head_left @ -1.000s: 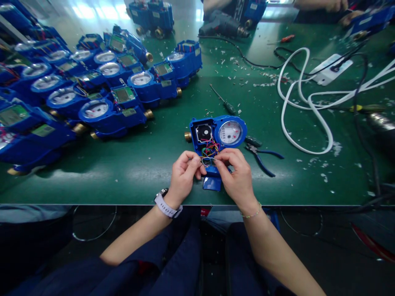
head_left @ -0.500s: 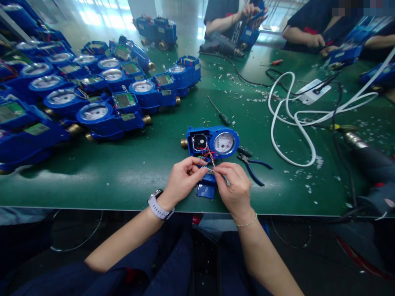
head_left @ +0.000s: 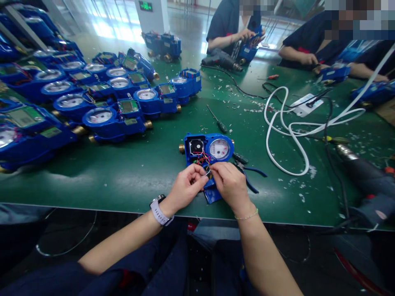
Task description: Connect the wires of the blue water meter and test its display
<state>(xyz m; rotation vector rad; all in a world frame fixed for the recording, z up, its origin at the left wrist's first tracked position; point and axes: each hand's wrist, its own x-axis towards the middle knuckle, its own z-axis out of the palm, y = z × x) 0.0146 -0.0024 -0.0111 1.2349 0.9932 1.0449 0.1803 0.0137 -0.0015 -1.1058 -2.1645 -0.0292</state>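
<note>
Item: blue water meter [head_left: 208, 149], lying flat on the green tabletop [head_left: 138, 172] near its front edge, directly before you. It is showing a round white dial on its right half, an opened square compartment with a black-and-white disc on its left half, and a brass fitting at the left end. Coloured wires [head_left: 202, 159] in red, blue and yellow are spilling from the compartment toward you. Your left hand [head_left: 185, 190] and right hand [head_left: 230, 186] are meeting over them, the fingers of both pinching the wire ends. Blue-handled pliers [head_left: 251, 172] are lying just beside the meter's right side, and a screwdriver [head_left: 217, 120] is lying beyond it.
</note>
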